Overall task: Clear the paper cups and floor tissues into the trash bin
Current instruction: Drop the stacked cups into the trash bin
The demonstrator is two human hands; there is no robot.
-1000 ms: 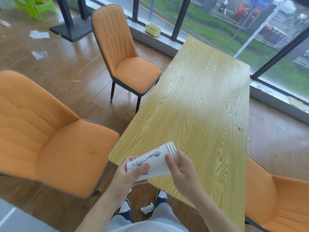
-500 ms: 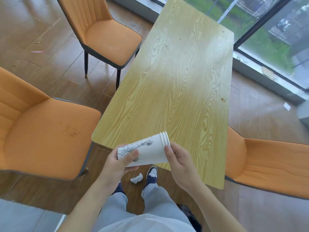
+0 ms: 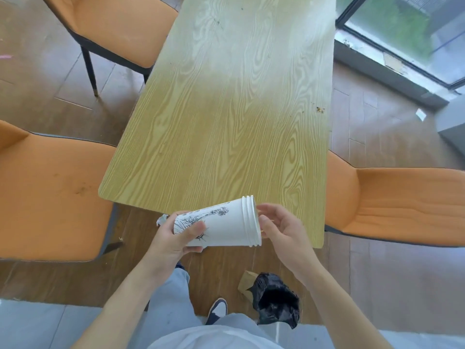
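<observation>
Orange chairs flanking wooden table

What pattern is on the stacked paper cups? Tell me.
White paper cups with black line-drawn figures, seen in the head view.

Tissue mostly hidden behind left hand.

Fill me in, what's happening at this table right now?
A person stands at the near end of the wooden table, holding a stack of nested paper cups on its side. The left hand grips the base end; the right hand sits at the rim end, fingers loose. A black trash bag lies on the floor by the feet, and a crumpled tissue shows just under the table edge. The cups are not yet binned.
</observation>
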